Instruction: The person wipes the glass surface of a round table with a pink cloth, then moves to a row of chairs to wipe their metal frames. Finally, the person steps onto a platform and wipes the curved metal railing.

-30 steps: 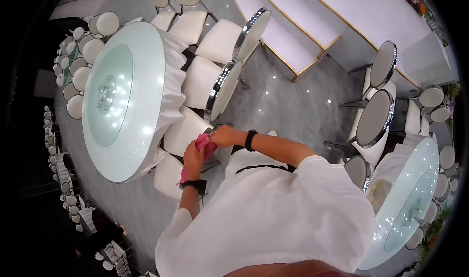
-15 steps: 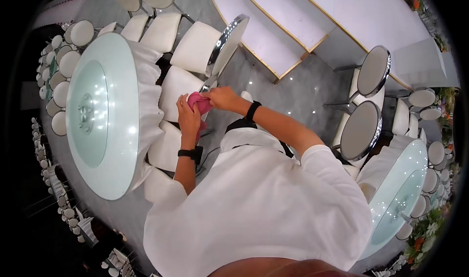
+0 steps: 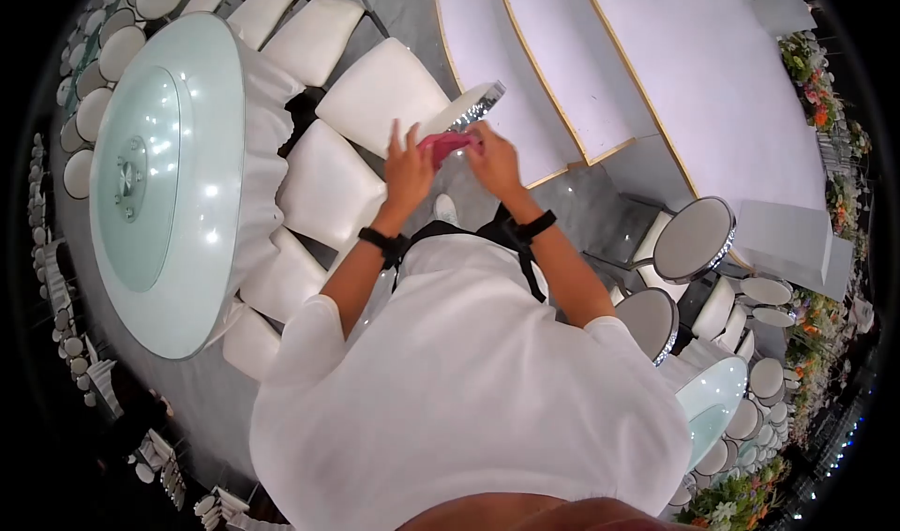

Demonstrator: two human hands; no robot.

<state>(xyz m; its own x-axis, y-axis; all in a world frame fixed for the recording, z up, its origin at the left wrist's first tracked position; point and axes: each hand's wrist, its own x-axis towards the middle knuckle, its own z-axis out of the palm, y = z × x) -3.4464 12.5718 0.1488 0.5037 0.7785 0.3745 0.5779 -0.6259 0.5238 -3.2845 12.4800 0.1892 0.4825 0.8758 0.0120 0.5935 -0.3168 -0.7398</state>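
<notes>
A pink cloth [image 3: 444, 144] stretches between my two hands, bunched up. My left hand [image 3: 409, 171] grips its left end near the thumb, with some fingers raised. At the other end, my right hand [image 3: 494, 164] pinches the cloth between thumb and fingers. Just beyond the hands rises a chair back [image 3: 476, 105] with a glittering silver rim. A white chair seat [image 3: 384, 86] lies to the left of that back, and another white seat [image 3: 330, 186] is below it.
To my left stands a round table [image 3: 211, 278] with a glass turntable [image 3: 164, 250] and white skirt. White steps [image 3: 544, 72] with gold edges rise ahead on the right. Round-backed chairs [image 3: 694, 239] and a second glass-topped table [image 3: 717, 390] stand to my right. Flowers [image 3: 814, 90] line the far right.
My hands have moved up and right with the cloth and drawn apart, so it now spans between them. The view has shifted, and the nearby chair back appears from a different angle.
</notes>
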